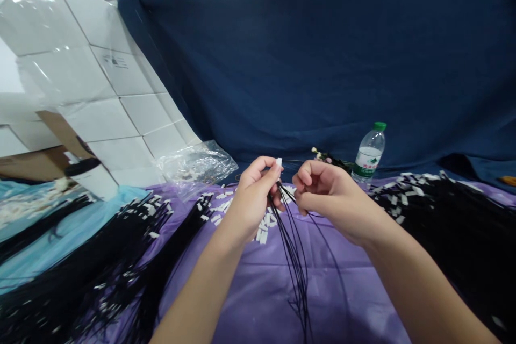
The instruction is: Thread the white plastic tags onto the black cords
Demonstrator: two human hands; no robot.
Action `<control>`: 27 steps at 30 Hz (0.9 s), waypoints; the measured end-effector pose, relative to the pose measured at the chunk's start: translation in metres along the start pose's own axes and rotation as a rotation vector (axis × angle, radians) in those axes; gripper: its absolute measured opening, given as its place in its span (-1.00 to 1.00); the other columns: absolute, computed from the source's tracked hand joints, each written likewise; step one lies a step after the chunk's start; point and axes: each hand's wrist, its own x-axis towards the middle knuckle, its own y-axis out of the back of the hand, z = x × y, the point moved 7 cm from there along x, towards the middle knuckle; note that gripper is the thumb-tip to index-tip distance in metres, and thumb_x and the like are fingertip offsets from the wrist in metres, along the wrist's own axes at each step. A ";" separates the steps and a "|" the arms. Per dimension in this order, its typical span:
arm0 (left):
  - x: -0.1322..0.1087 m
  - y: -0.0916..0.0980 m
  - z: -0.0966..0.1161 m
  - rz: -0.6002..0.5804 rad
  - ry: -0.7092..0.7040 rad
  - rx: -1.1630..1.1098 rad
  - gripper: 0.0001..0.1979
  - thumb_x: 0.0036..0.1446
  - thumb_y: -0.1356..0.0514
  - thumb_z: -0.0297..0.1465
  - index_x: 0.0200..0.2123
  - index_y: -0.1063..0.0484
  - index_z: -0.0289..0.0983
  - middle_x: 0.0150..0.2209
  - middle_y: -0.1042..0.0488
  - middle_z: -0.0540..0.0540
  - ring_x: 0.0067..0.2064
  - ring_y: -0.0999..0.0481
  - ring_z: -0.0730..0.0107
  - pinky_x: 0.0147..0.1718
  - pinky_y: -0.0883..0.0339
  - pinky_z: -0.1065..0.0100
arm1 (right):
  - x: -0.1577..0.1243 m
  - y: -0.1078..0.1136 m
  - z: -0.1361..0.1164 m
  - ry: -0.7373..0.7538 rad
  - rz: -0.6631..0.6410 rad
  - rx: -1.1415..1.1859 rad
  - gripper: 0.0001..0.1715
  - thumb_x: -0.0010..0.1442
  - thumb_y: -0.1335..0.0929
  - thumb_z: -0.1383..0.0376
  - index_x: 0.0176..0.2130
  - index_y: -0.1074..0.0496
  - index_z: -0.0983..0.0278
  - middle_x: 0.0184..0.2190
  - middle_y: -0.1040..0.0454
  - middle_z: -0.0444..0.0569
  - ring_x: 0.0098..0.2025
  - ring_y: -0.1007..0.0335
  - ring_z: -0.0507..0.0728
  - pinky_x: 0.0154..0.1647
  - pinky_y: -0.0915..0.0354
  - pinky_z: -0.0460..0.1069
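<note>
Near the middle of the view, my left hand (258,188) is closed on several thin black cords (296,263), which hang down over the purple cloth (342,274). A small white tag (279,162) sticks up between its thumb and forefinger. Just to the right, my right hand (322,185) has its fingers curled, with the fingertips at a black cord that bends away from the bunch. Behind and below the hands, many small white tags (263,236) lie scattered on the cloth.
Bundles of white-tagged black cords lie at the left (100,242) and right (455,231). Behind stand a water bottle (368,156), a clear plastic bag (201,164) and a dark blue curtain (322,59). White boxes (116,113) are stacked at the left.
</note>
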 end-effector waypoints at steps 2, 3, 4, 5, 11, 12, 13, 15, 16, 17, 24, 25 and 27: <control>0.001 0.002 0.000 0.023 -0.026 0.014 -0.84 0.10 -0.20 -0.29 -0.36 -0.31 -0.24 -0.61 -0.16 0.12 -0.61 -0.23 0.60 -0.61 -0.24 0.53 | 0.001 0.002 0.003 -0.036 0.003 0.066 -0.70 -0.12 -0.35 0.55 -0.47 -0.17 0.25 -0.48 -0.23 -0.27 -0.54 -0.15 -0.12 -0.56 -0.24 -0.17; 0.002 0.002 0.000 0.034 -0.028 0.010 -0.85 0.10 -0.20 -0.29 -0.36 -0.32 -0.24 -0.60 -0.16 0.11 -0.60 -0.22 0.61 -0.59 -0.24 0.53 | 0.002 0.002 0.004 -0.058 0.005 0.096 -0.69 -0.12 -0.37 0.54 -0.47 -0.18 0.25 -0.48 -0.23 -0.27 -0.55 -0.15 -0.12 -0.58 -0.26 -0.18; 0.002 0.003 0.000 0.040 -0.022 -0.001 -0.84 0.09 -0.21 -0.29 -0.36 -0.32 -0.24 -0.60 -0.16 0.11 -0.59 -0.22 0.60 -0.59 -0.25 0.52 | 0.003 0.003 0.006 -0.076 0.011 0.125 -0.68 -0.12 -0.39 0.53 -0.46 -0.19 0.25 -0.48 -0.23 -0.27 -0.55 -0.14 -0.12 -0.60 -0.27 -0.19; 0.002 0.003 -0.001 0.042 -0.009 -0.017 -0.83 0.08 -0.22 -0.28 -0.36 -0.32 -0.23 -0.59 -0.15 0.11 -0.59 -0.21 0.59 -0.59 -0.26 0.51 | 0.003 0.005 0.006 -0.087 0.023 0.156 -0.67 -0.13 -0.41 0.53 -0.46 -0.20 0.25 -0.48 -0.24 -0.27 -0.55 -0.16 -0.12 -0.62 -0.26 -0.21; 0.003 0.008 -0.001 0.078 0.012 -0.067 -0.78 0.03 -0.25 -0.23 -0.34 -0.32 -0.21 -0.58 -0.12 0.12 -0.60 -0.19 0.56 -0.61 -0.32 0.42 | 0.008 0.028 -0.005 -0.010 0.178 0.433 -0.67 -0.12 -0.49 0.44 -0.40 -0.30 0.23 -0.37 -0.37 -0.23 -0.39 -0.40 -0.12 -0.33 -0.43 -0.25; 0.003 0.009 -0.001 0.080 0.014 -0.066 -0.78 0.03 -0.25 -0.23 -0.34 -0.32 -0.21 -0.58 -0.12 0.12 -0.60 -0.19 0.56 -0.61 -0.32 0.42 | 0.008 0.035 -0.008 0.040 0.209 0.479 -0.70 -0.10 -0.47 0.44 -0.39 -0.32 0.22 -0.37 -0.38 -0.23 -0.35 -0.43 -0.11 -0.24 -0.44 -0.24; 0.003 0.009 -0.001 0.079 0.018 -0.067 -0.79 0.04 -0.25 -0.24 -0.34 -0.31 -0.21 -0.58 -0.12 0.12 -0.60 -0.19 0.56 -0.61 -0.33 0.41 | 0.008 0.043 -0.012 0.111 0.244 0.512 -0.74 -0.08 -0.44 0.44 -0.38 -0.34 0.21 -0.37 -0.39 -0.21 -0.30 -0.45 -0.09 -0.14 -0.43 -0.21; 0.003 0.009 -0.002 0.078 0.028 -0.072 -0.80 0.04 -0.25 -0.26 -0.34 -0.31 -0.21 -0.58 -0.11 0.12 -0.61 -0.19 0.56 -0.59 -0.35 0.39 | 0.005 0.062 -0.022 0.304 0.328 0.547 -0.82 -0.03 -0.37 0.44 -0.38 -0.37 0.19 -0.37 -0.42 -0.16 -0.18 -0.47 -0.03 0.04 -0.40 -0.12; 0.003 0.009 -0.002 0.077 0.032 -0.076 -0.80 0.04 -0.25 -0.26 -0.35 -0.31 -0.21 -0.59 -0.11 0.12 -0.61 -0.19 0.57 -0.59 -0.35 0.39 | 0.001 0.072 -0.027 0.405 0.373 0.553 -0.85 -0.01 -0.34 0.43 -0.39 -0.39 0.19 -0.36 -0.44 -0.13 -0.12 -0.46 0.01 0.10 -0.37 -0.06; 0.003 0.009 -0.003 0.076 0.035 -0.079 -0.80 0.04 -0.25 -0.26 -0.35 -0.31 -0.21 -0.59 -0.11 0.12 -0.61 -0.18 0.57 -0.59 -0.35 0.39 | -0.004 0.082 -0.032 0.498 0.417 0.557 -0.85 0.01 -0.30 0.42 -0.39 -0.42 0.18 -0.33 -0.46 -0.10 -0.04 -0.44 0.05 0.15 -0.34 -0.03; 0.004 0.004 -0.007 0.032 0.057 -0.072 -0.80 0.06 -0.24 -0.24 -0.37 -0.30 -0.20 -0.59 -0.10 0.12 -0.61 -0.18 0.56 -0.60 -0.37 0.39 | -0.042 0.118 -0.069 0.693 0.679 0.524 -0.58 0.29 -0.19 0.39 -0.44 -0.53 0.13 -0.15 -0.52 -0.30 0.32 0.03 -0.08 0.14 -0.15 -0.19; 0.003 0.002 -0.009 0.023 0.070 -0.065 -0.80 0.07 -0.23 -0.23 -0.36 -0.30 -0.20 -0.59 -0.09 0.12 -0.61 -0.17 0.56 -0.59 -0.38 0.37 | -0.046 0.116 -0.075 0.709 0.698 0.473 -0.54 0.32 -0.17 0.36 -0.44 -0.54 0.10 -0.14 -0.52 -0.34 0.33 0.04 -0.07 0.13 -0.15 -0.15; 0.002 -0.004 -0.012 -0.003 0.092 -0.055 -0.80 0.09 -0.21 -0.23 -0.37 -0.29 -0.21 -0.59 -0.09 0.12 -0.60 -0.16 0.57 -0.58 -0.40 0.35 | -0.052 0.106 -0.085 0.769 0.681 0.344 -0.44 0.36 -0.09 0.31 -0.42 -0.55 0.04 -0.16 -0.53 -0.34 0.25 -0.15 0.00 0.11 -0.17 -0.02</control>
